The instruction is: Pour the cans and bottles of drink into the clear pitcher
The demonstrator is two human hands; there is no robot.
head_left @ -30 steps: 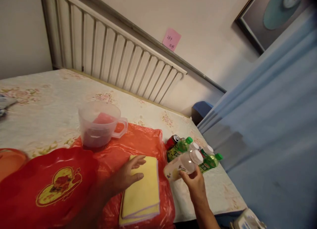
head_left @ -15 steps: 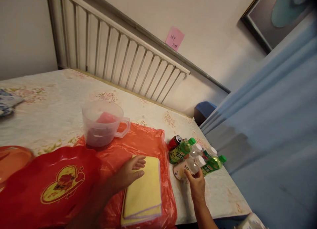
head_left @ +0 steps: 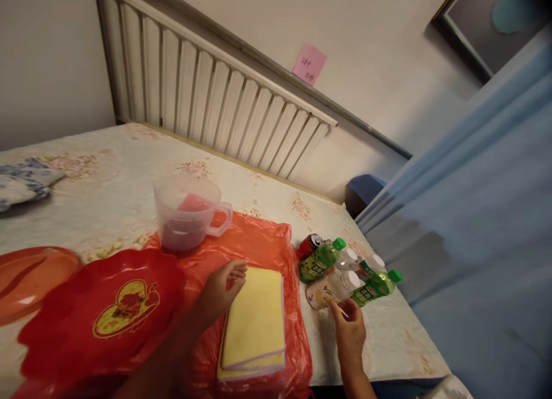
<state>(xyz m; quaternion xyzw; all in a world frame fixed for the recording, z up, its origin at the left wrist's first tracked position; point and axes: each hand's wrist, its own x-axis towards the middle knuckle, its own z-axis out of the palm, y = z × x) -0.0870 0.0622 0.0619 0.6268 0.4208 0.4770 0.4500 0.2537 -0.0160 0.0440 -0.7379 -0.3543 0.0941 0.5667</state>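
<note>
My left hand (head_left: 222,290) rests on the left edge of a folded yellow cloth (head_left: 255,318), fingers curled over it. The cloth lies on an orange plastic bag (head_left: 259,246). My right hand (head_left: 348,330) hovers just below a pale bottle with a white cap (head_left: 330,288) that lies on the table; the fingers are loose and hold nothing. Beside that bottle lie green bottles with green caps (head_left: 321,260), another green one (head_left: 374,287) and a red can (head_left: 309,245).
A clear plastic measuring jug (head_left: 190,218) with something pink inside stands on the bag. A red heart-shaped dish (head_left: 103,307) and an orange dish (head_left: 30,275) sit at the left. The flowered table (head_left: 86,180) ends near a white radiator (head_left: 207,94); a blue curtain (head_left: 474,232) hangs at right.
My right hand held the pale bottle in the air, set it down beside the other bottles, and has now drawn back from it. My left hand stayed on the yellow cloth.
</note>
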